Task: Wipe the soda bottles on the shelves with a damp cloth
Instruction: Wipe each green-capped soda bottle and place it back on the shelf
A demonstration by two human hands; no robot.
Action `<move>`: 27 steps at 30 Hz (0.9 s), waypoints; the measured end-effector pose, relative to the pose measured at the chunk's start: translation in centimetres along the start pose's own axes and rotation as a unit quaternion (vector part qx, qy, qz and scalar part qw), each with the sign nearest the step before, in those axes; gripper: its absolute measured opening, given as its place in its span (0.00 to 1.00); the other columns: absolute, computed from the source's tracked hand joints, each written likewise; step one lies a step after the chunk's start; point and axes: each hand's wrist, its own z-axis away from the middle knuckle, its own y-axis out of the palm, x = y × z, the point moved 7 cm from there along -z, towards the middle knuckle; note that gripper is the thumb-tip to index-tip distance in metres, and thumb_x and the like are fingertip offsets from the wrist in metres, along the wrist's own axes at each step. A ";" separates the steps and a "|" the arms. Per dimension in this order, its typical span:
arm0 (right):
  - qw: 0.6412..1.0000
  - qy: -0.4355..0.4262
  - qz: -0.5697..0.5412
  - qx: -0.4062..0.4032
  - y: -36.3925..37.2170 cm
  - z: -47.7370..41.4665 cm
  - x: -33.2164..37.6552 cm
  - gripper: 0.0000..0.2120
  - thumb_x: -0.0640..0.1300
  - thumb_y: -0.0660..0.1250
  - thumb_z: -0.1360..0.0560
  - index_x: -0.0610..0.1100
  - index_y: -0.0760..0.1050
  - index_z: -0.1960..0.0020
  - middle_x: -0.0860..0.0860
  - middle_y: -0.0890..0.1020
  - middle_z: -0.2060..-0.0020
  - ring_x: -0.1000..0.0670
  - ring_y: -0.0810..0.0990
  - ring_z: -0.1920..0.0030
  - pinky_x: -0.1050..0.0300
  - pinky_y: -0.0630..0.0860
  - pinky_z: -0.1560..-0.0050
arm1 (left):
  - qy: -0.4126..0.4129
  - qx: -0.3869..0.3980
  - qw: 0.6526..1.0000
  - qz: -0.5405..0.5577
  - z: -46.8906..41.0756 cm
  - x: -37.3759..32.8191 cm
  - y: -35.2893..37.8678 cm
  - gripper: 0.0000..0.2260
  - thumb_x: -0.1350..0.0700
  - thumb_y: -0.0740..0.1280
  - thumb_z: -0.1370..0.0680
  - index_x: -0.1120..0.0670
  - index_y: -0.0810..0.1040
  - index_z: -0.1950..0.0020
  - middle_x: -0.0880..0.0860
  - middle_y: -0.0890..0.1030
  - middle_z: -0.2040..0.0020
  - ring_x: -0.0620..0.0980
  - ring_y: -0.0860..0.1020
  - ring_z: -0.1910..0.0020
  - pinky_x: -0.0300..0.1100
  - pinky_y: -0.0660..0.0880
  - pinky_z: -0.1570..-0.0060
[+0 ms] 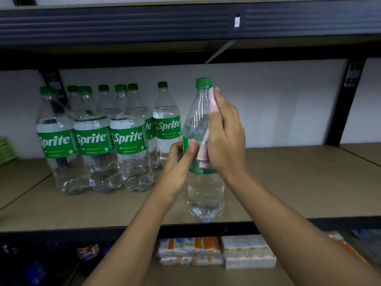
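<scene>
- The left hand (177, 159) has its grip curled round a Sprite bottle (198, 112) at the green label, thumb on the front.
- The right hand (224, 133) lies flat, fingers straight, pressing a pink cloth (212, 100) along the bottle's right side, from neck to label.
- The bottle is full, so probably heavy and slick when damp; the label band looks the firmest hold.
- It is upright at the shelf (288, 182) front, apart from a cluster of Sprite bottles (92, 141) to the left.

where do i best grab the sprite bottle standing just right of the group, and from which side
Probably the narrow shoulder just below the cap of that Sprite bottle, coming from the front right. It stands upright and its right side faces bare shelf, while the other bottles crowd its left. The left hand now grips the held bottle.
</scene>
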 end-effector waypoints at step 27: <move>1.000 0.014 0.000 -0.016 0.0 9.1 -6.0 0.23 0.51 0.47 0.12 0.58 0.52 0.18 0.57 0.61 0.20 0.56 0.59 0.20 0.45 0.61 0.21 | 0.016 -0.002 1.000 -0.023 0.2 -1.5 -0.2 0.34 0.30 0.64 0.29 0.49 0.74 0.31 0.46 0.84 0.41 0.39 0.83 0.44 0.42 0.77 0.36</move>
